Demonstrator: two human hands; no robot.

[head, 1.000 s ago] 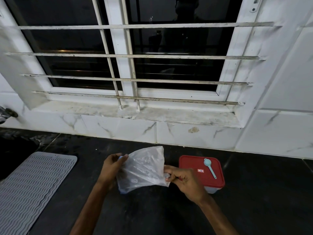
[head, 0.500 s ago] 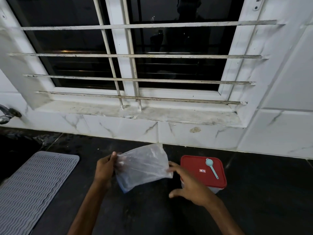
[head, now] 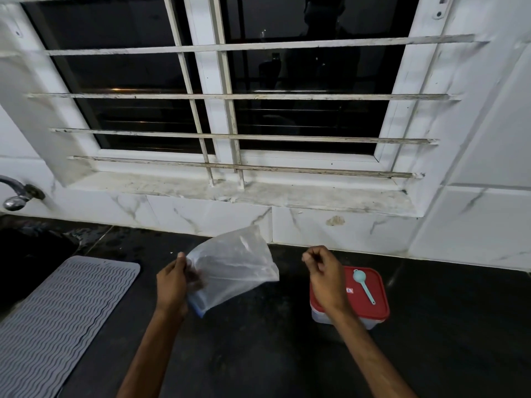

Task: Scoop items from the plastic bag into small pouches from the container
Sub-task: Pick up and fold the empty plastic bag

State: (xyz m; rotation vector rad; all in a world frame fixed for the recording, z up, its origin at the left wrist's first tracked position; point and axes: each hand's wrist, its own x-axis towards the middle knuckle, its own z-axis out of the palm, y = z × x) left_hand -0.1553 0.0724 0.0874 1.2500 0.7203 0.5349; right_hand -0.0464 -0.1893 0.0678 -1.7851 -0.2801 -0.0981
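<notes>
A clear plastic bag (head: 234, 265) with a blue strip at its lower end hangs above the dark counter, held at its left edge by my left hand (head: 172, 285). My right hand (head: 323, 272) hovers apart from the bag, to its right, fingers curled with nothing visible in them. Behind that hand a clear container with a red lid (head: 373, 305) stands on the counter. A small light-blue scoop (head: 363, 284) lies on the lid. What the bag holds is too dim to make out.
A grey ribbed mat (head: 57, 320) lies at the left on the black counter (head: 273, 354). A tap (head: 17, 193) and a dark sink sit at the far left. A white tiled wall and barred window (head: 230, 136) rise behind the counter.
My right hand let go of the bag's right edge, then lifted off the container and curled in the air. My left hand keeps holding the bag, now tilted up to the right.
</notes>
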